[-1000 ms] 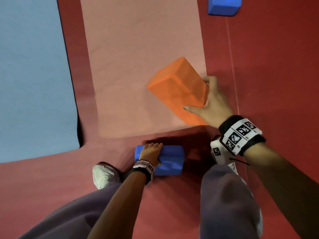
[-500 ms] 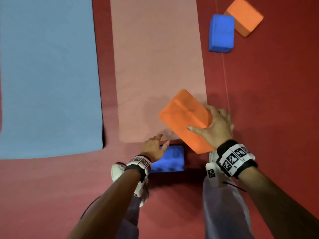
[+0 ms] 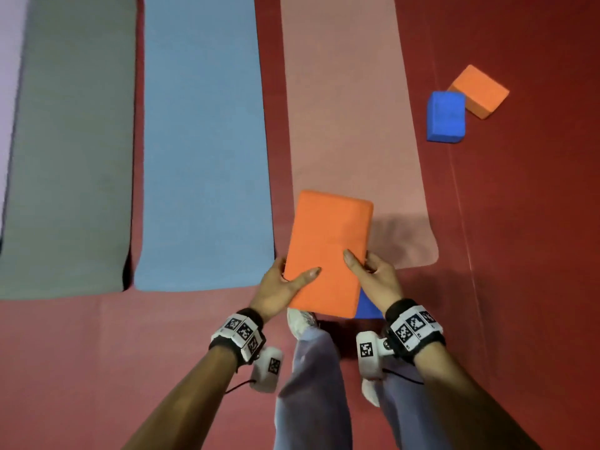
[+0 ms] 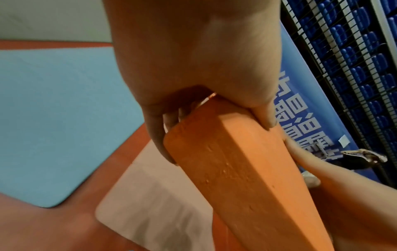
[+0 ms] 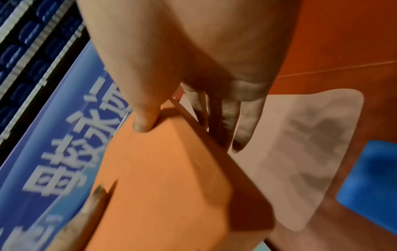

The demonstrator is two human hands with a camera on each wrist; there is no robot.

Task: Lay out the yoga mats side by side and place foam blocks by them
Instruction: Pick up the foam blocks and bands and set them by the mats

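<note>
Both hands hold an orange foam block [image 3: 328, 251] up over the near end of the pink mat [image 3: 350, 125]. My left hand [image 3: 282, 285] grips its left edge with the thumb on top; my right hand [image 3: 373, 277] grips the right edge the same way. The left wrist view shows the orange block [image 4: 242, 178] from its narrow side, the right wrist view the orange block [image 5: 163, 183] from its broad face. A blue block [image 3: 368, 306] lies on the floor under it, mostly hidden. Blue mat [image 3: 204, 141] and grey-green mat [image 3: 71, 141] lie to the left.
A second blue block [image 3: 445, 116] and a second orange block [image 3: 480, 90] sit on the red floor [image 3: 535, 222] right of the pink mat. My legs and white shoes [image 3: 300, 319] stand at the mats' near ends. A blue banner [image 5: 64, 135] and seating show in the wrist views.
My left hand let go of the blue block on the floor and took the orange block's left edge. The orange block rose and turned lengthwise. I stood up, so more mats show.
</note>
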